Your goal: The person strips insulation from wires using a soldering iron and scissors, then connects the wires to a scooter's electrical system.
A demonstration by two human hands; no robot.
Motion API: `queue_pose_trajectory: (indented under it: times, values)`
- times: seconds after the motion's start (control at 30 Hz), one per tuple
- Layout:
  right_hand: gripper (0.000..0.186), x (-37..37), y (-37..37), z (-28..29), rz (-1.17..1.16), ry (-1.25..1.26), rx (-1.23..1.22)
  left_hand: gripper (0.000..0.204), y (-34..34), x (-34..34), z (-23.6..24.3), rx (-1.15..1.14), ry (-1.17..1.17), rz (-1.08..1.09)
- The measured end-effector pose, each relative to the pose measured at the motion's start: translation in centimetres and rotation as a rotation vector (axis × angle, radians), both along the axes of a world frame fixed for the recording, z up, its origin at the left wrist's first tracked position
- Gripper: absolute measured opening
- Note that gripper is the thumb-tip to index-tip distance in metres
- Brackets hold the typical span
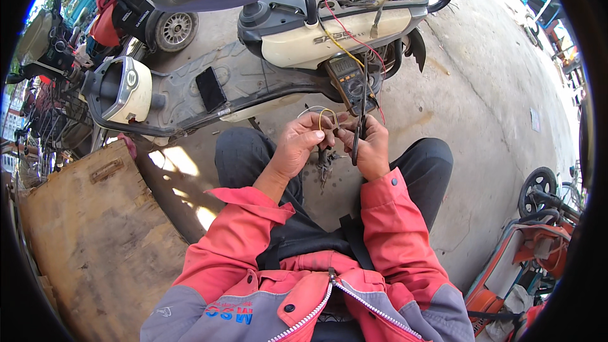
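Wires (pixel 327 110) in left grip (pixel 297 142), dark tool (pixel 363 104) in right grip (pixel 372 148)

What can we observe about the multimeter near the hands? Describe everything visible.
The multimeter is boxy, its dark face edged in orange-yellow, with a greyish display near the upper end and markings below. The casing looks like plastic. It sits tilted, face toward the camera, below the cream side panel. A long dark tool crosses in front of its right side. No reading is legible.
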State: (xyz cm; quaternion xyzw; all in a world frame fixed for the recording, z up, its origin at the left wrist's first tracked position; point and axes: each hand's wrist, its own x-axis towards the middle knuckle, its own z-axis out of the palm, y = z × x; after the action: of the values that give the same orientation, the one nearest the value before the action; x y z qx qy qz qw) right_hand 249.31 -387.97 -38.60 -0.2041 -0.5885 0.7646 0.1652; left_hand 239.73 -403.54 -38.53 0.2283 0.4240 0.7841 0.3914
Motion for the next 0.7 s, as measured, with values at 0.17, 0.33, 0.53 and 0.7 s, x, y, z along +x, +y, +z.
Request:
queue_pose_trajectory:
  times: [0.17,0.33,0.53,0.7]
  values:
    - [0.021,0.2,0.0,0.5,-0.033,-0.032,-0.045,0.016,0.2,0.5,-0.2,-0.132,0.054,0.088]
    - [0.023,0.4,-0.1,0.7,-0.037,0.004,-0.045,0.023,0.6,0.6,-0.1,-0.198,0.051,0.158]
    - [0.025,0.3,-0.6,0.6,-0.02,0.038,-0.014,0.03,0.9,0.7,0.0,-0.2,0.013,0.191]
    - [0.025,0.3,-1.0,0.5,0.011,0.022,-0.01,0.021,0.8,0.7,-0.3,-0.234,0.031,0.221]
